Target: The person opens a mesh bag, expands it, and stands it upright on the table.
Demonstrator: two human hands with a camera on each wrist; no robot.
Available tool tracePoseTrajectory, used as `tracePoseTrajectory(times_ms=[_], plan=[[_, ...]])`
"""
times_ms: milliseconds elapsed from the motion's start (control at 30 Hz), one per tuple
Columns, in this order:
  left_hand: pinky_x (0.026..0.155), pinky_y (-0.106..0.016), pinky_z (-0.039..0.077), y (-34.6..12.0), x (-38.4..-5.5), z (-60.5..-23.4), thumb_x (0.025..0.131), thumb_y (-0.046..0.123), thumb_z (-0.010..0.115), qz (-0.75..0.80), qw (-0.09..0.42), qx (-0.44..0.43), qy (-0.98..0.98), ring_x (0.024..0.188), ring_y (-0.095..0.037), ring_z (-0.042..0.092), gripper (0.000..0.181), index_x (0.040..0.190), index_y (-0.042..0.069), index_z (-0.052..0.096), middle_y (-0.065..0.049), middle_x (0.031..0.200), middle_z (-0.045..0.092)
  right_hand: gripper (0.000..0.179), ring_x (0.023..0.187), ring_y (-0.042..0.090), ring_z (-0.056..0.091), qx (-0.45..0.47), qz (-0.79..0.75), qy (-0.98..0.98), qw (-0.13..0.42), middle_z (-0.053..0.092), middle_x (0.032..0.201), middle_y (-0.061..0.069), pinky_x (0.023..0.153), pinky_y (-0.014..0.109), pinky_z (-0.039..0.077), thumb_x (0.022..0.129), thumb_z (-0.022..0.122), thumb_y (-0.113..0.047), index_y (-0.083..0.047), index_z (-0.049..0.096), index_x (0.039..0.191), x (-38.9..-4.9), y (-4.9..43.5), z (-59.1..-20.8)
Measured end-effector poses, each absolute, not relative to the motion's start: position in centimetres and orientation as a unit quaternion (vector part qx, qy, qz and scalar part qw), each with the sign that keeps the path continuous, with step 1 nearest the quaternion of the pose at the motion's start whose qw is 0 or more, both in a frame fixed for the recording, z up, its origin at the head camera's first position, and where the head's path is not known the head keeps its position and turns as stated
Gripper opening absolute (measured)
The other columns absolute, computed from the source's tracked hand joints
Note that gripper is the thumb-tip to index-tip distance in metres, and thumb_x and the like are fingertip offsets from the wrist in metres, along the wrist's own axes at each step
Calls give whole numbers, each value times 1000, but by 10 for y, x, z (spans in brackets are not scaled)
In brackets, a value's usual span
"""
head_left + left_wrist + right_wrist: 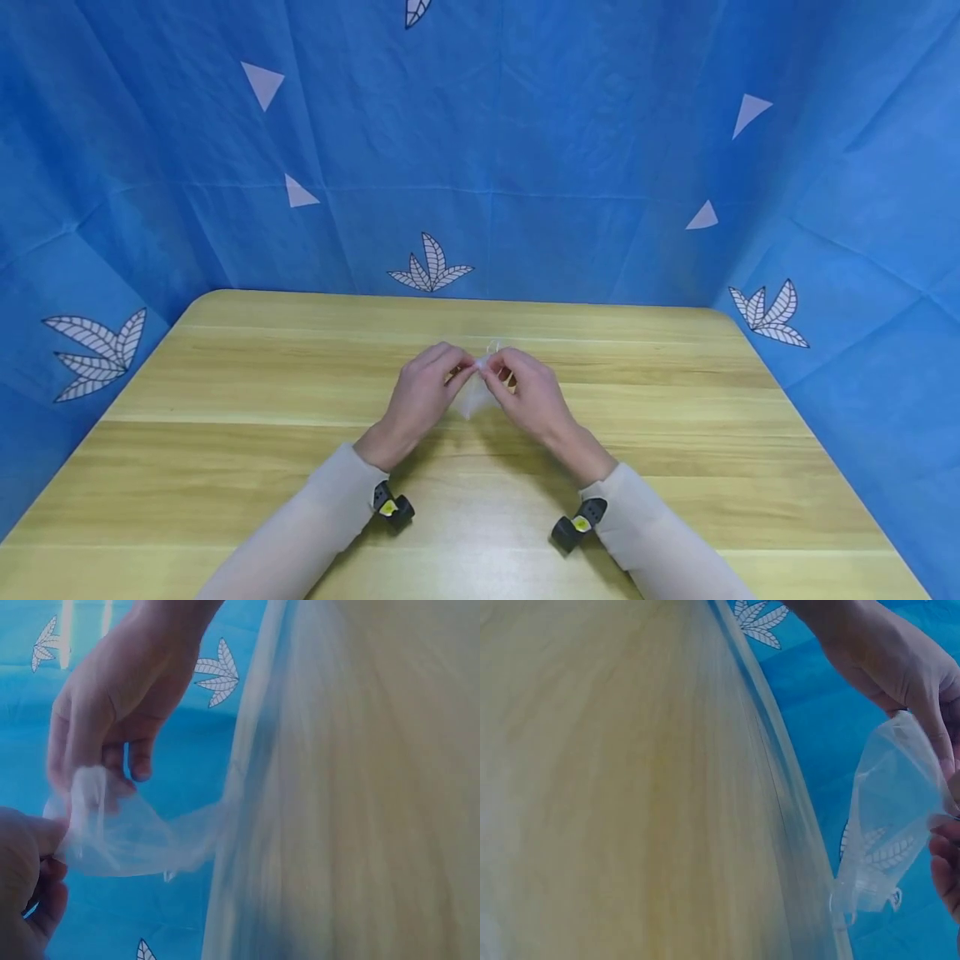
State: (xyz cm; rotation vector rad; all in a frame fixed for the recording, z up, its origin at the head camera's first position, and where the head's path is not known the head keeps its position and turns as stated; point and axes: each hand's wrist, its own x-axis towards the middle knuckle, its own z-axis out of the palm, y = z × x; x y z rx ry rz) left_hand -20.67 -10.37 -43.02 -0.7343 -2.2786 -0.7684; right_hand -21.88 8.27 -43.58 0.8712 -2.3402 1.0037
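Between the two hands is a small sheer white drawstring pouch (474,402), see-through and apparently of thin mesh. My left hand (422,393) pinches its gathered upper part between thumb and forefinger. Close beside it, my right hand (531,398) pinches the same part, the fingertips of both nearly meeting. The right wrist view shows the pouch (896,799) spread in a cone, thin cord loops (895,898) at one end. In the left wrist view the sheer cloth (124,836) stretches across the fingers and partly veils the right hand's fingertips. No contents can be made out.
A wooden table (270,475) with light grain lies beneath the hands. Blue cloth (570,125) printed with white leaves and triangles hangs behind it and along both sides. Each wrist wears a black strap with a small camera (400,512).
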Motion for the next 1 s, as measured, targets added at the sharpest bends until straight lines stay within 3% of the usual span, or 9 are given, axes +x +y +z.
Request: tracePoseTrajectory(times_ms=[200, 400, 533, 733, 1000], plan=[[72, -23, 54, -101, -203, -426, 88, 11, 74, -301, 291, -277, -865, 82, -10, 64, 10, 98, 11, 72, 1, 92, 68, 10, 66, 11, 55, 299, 346, -846, 276, 57, 74, -3, 58, 28, 50, 92, 66, -9, -12, 61, 83, -219, 84, -435], [67, -24, 54, -98, -198, -422, 86, 7, 75, -279, 315, -303, -855, 76, -11, 65, 9, 94, 9, 72, -1, 88, 68, 19, 57, 10, 48, 289, 313, -842, 331, 50, 65, -4, 50, 26, 41, 82, 58, -5, -15, 48, 70, -218, 81, -434], [68, -22, 54, -97, -196, -421, 89, 11, 73, -286, 319, -279, -859, 78, -10, 65, 8, 97, 8, 72, -1, 90, 69, 19, 59, 11, 51, 293, 325, -843, 312, 53, 67, -3, 53, 27, 44, 87, 59, -6, -14, 49, 74, -217, 81, -432], [70, -22, 54, -98, -199, -424, 91, 14, 71, -290, 316, -263, -864, 79, -10, 66, 10, 99, 8, 73, -2, 92, 71, 6, 67, 11, 56, 320, 339, -842, 272, 60, 78, -3, 59, 25, 49, 94, 67, -14, -10, 62, 94, -216, 85, -430], [68, -22, 54, -96, -199, -424, 89, 11, 73, -285, 318, -285, -858, 78, -10, 64, 9, 97, 7, 72, -2, 91, 69, 10, 59, 9, 50, 313, 315, -838, 317, 54, 69, -4, 53, 25, 44, 91, 66, -11, -11, 61, 82, -217, 83, -429]])
